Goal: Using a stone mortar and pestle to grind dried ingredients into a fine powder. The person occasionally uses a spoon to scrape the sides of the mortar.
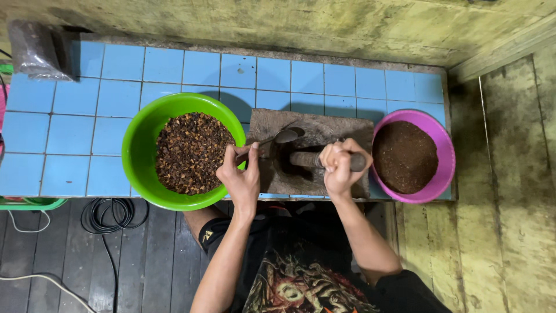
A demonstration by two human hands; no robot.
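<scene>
The person stands at a blue tiled counter [69,133] with a grey stone slab [315,124] in front of them. The right hand [339,168] is wrapped tight around a stone pestle [307,159] lying across the slab's dark hollow. The left hand [242,177] pinches the handle of a metal spoon [278,138], its bowl held over the slab. A green bowl [142,142] of coarse dark bits touches the slab's left side; a pink bowl [445,153] of fine brown powder sits on the right.
</scene>
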